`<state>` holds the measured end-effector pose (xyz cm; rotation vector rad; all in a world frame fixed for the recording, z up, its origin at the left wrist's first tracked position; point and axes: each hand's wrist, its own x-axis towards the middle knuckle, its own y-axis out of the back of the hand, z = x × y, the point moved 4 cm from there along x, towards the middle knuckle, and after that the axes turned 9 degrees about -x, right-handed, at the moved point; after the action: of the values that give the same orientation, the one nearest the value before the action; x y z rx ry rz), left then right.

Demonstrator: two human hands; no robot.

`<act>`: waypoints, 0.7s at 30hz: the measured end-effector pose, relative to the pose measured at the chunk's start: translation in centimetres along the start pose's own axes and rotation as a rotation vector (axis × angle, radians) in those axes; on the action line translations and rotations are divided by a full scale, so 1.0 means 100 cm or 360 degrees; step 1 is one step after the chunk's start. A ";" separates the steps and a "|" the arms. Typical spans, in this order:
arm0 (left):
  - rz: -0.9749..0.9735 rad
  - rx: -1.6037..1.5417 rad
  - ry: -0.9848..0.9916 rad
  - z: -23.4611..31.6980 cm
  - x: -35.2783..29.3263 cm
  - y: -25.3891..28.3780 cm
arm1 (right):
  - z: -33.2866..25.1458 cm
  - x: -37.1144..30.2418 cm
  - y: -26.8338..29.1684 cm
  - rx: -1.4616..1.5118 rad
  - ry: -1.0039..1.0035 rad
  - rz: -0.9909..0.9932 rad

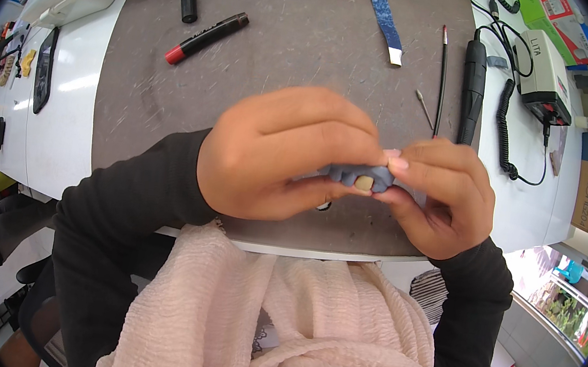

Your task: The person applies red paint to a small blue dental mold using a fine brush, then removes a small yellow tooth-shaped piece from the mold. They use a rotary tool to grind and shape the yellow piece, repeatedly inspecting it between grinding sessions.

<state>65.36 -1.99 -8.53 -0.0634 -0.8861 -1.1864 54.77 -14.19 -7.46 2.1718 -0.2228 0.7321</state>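
Above the front part of the brown work mat, both hands hold a small blue-grey dental model [342, 174]. One cream-coloured tooth crown [364, 183] stands out among its grey teeth and faces me. My left hand [275, 156] is closed round the model's left side, fingers over the top and thumb beneath, hiding much of it. At the right end, my right hand [451, 194] pinches the model between thumb and forefinger, the other fingers curled in. The fingertips of both hands meet at the model's upper edge.
A black marker with a red end [207, 37] and a black cap [188, 7] lie far left. Right of centre are a blue strip [386, 29], a small bur [424, 108], a thin brush [442, 77] and a black handpiece [472, 88], beside a corded control box [544, 74].
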 end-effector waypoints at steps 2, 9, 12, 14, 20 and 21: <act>-0.0006 0.0014 -0.0025 0.001 -0.002 -0.001 | -0.001 -0.001 0.000 0.0004 0.0028 0.0016; -0.0048 0.0077 0.0011 -0.007 0.001 0.003 | 0.007 -0.003 -0.001 -0.0045 0.0028 0.0065; -0.0017 -0.0029 0.0183 -0.012 0.003 0.003 | 0.013 -0.003 0.001 -0.0001 -0.0104 0.0046; 0.0061 -0.0171 0.0479 -0.018 0.000 0.003 | 0.020 -0.003 0.001 0.0120 -0.0234 0.0090; 0.0055 -0.0168 0.0557 -0.025 -0.003 0.003 | 0.026 -0.002 -0.009 0.0293 -0.0408 0.0200; 0.0040 -0.0128 0.0546 -0.024 -0.003 0.003 | 0.023 0.000 -0.009 0.0221 -0.0381 0.0168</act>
<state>66.91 -2.79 -10.20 0.0626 -0.5351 -1.1663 56.12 -15.32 -9.24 2.3949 -0.4241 0.5577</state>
